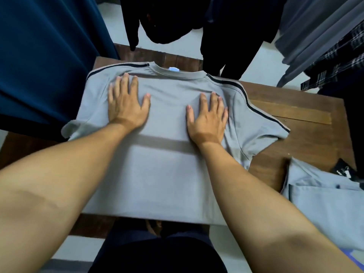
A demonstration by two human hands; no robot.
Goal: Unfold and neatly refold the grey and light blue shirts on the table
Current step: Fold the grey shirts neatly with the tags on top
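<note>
Both hands are lying flat, palms down. My left hand [126, 103] is pressing on the upper left chest area of the grey shirt [157, 174], fingers straight and slightly spread, gripping nothing. My right hand [206, 117] is pressing on the upper right area, just inside the right sleeve seam, fingers likewise extended and holding nothing. The 2 hands are sitting well apart, with bare fabric between them.

The grey shirt is lying spread across the wooden table [295, 119], collar pointing away from me, both short sleeves out to the sides. A white label [173, 69] is showing at the neckline. A dark stripe [246, 93] is running along each shoulder. The near hem is overhanging the table edge closest to me.

The light blue shirt [325, 203] is lying at my right, apart from the grey one, partly out of view.

A dark blue garment [49, 56], black garments [167, 20] and a plaid garment [334, 62] are hanging around the table.
</note>
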